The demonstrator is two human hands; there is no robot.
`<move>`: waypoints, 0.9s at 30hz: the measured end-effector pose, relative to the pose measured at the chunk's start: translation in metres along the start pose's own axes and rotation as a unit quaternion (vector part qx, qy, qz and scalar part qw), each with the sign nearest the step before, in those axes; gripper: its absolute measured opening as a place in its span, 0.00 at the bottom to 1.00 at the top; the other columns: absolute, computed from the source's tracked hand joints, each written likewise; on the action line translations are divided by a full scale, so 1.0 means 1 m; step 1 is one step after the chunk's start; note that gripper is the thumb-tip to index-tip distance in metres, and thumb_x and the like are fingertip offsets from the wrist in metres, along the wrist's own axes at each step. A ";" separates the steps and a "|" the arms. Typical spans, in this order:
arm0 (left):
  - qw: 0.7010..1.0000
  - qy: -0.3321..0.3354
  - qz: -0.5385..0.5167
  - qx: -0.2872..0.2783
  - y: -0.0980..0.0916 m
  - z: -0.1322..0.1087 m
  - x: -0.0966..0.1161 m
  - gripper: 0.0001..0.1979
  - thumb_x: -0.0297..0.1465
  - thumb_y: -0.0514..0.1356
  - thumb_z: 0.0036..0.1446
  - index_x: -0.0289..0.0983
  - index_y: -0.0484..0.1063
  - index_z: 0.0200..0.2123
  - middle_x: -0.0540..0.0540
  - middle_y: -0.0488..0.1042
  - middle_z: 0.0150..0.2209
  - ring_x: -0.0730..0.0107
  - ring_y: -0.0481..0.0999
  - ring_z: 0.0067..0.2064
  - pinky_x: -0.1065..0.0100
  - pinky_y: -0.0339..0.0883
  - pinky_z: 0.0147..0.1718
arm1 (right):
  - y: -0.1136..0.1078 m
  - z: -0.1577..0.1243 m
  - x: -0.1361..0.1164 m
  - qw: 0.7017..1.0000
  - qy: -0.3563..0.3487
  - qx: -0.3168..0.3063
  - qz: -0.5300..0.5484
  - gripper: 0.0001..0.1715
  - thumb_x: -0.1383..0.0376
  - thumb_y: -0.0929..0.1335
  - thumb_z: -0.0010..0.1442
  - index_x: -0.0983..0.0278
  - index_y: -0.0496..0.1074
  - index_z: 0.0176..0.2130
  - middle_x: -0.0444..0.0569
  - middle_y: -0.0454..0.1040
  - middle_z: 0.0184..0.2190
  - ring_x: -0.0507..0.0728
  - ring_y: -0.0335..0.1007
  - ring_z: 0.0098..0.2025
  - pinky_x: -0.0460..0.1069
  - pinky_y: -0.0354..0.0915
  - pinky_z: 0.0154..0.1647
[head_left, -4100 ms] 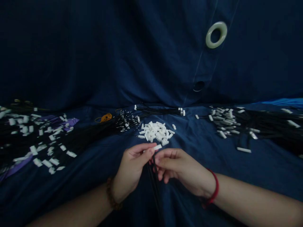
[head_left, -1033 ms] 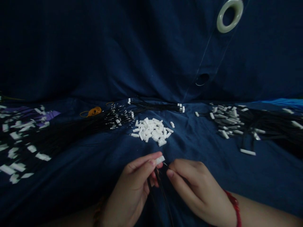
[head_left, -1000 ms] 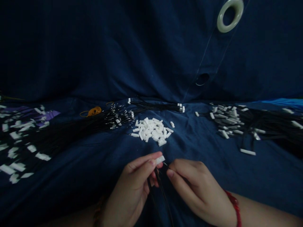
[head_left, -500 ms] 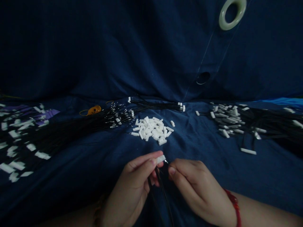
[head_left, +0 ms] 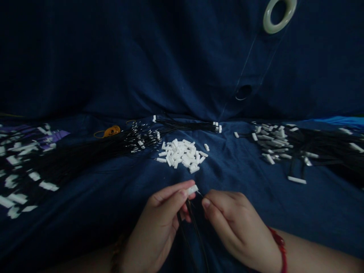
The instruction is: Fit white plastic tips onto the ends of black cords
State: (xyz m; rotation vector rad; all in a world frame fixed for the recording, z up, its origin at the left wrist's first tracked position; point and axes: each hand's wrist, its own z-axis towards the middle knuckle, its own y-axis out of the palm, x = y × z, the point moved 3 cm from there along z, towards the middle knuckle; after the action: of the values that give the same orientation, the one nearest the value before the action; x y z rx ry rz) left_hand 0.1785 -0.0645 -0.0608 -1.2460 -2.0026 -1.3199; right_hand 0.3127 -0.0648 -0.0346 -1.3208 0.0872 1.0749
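Observation:
Between the thumb and fingers of my left hand [head_left: 163, 220] is a small white plastic connector housing [head_left: 192, 189]. Black wires [head_left: 195, 227] hang down below that hand. My right hand [head_left: 234, 222] pinches a thin black wire whose shiny metal end [head_left: 199, 193] points at the right end of the housing. The tip is at or just against the housing; I cannot tell whether it is inside. Just beyond my hands lies a heap of loose white connector housings [head_left: 182, 153].
On the left lies a bundle of black wires [head_left: 85, 151] with white connectors and bare metal ends. Another bundle with white connectors [head_left: 273, 140] lies at right. An orange tag [head_left: 112, 131] sits at the back left. Dark blue cloth [head_left: 241, 174] covers the surface; a pale ring [head_left: 270, 28] hangs above.
The wire's metal end has come slightly nearer the housing, with less of it showing. Both hands are almost still; the whole view has shifted a little.

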 end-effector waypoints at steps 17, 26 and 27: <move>1.000 0.014 0.012 0.012 0.000 0.000 -0.003 0.11 0.31 0.64 0.46 0.36 0.77 0.35 0.42 0.77 0.32 0.76 0.69 0.30 0.76 0.63 0.28 | 0.001 0.002 0.000 0.999 -0.012 0.014 -0.034 0.16 0.70 0.56 0.62 0.66 0.60 0.24 0.41 0.59 0.18 0.47 0.55 0.20 0.46 0.48 0.24; 0.995 0.065 0.071 0.004 0.003 -0.001 0.003 0.07 0.29 0.64 0.45 0.37 0.78 0.32 0.46 0.76 0.28 0.79 0.68 0.26 0.79 0.62 0.25 | 0.002 0.002 -0.002 1.000 -0.003 0.001 -0.022 0.17 0.70 0.55 0.62 0.67 0.65 0.26 0.43 0.62 0.20 0.48 0.58 0.21 0.46 0.49 0.25; 0.993 0.072 0.089 0.005 0.002 -0.001 0.003 0.08 0.29 0.63 0.46 0.38 0.78 0.33 0.46 0.76 0.27 0.78 0.69 0.26 0.78 0.62 0.25 | 0.003 0.002 -0.002 1.000 0.000 0.000 -0.020 0.17 0.70 0.55 0.62 0.67 0.65 0.26 0.43 0.62 0.20 0.48 0.58 0.21 0.46 0.49 0.25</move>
State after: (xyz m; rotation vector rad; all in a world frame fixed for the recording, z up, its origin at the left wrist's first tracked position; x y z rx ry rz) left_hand 0.1786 -0.0636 -0.0575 -1.2558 -1.7545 -1.2746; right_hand 0.3089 -0.0645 -0.0348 -1.3170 0.0601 1.0407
